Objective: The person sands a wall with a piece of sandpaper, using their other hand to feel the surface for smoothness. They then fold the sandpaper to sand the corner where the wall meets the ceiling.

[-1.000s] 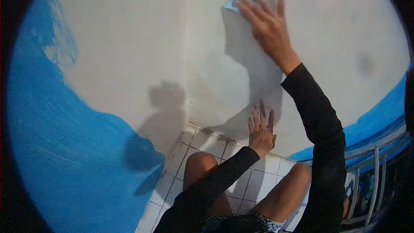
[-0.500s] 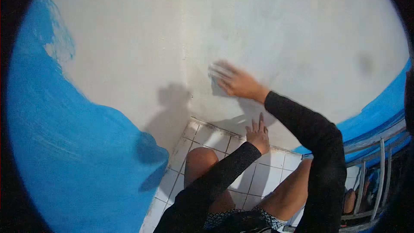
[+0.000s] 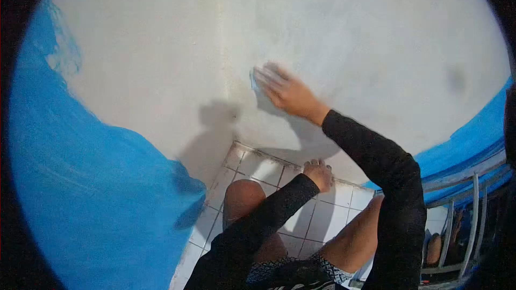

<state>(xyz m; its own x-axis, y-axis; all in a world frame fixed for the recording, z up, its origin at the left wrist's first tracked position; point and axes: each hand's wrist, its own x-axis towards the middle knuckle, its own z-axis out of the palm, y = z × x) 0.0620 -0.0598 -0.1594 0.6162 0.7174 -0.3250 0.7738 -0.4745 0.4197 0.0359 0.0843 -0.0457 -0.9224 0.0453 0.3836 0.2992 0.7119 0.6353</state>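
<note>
My right hand [image 3: 282,87] lies against the pale wall [image 3: 344,37], its fingers together and blurred by motion. Under the fingertips shows the edge of a thin bluish-grey sheet [image 3: 252,79], pressed to the wall; most of it is hidden by the hand. Low down, close to where the wall meets the tiled floor [image 3: 336,220], is my left hand [image 3: 319,176]. Its fingers are bent and slightly apart, with nothing visible in them.
Blue paint [image 3: 107,198] covers the lower left wall, with a ragged upper edge. More blue shows on the right wall [image 3: 457,145]. A metal rack [image 3: 474,225] stands at the lower right. My bent knees [image 3: 244,198] are over the tiles.
My right hand has shifted slightly up and left on the wall. My left hand's stretched fingers have bent and come lower. The view has moved a little.
</note>
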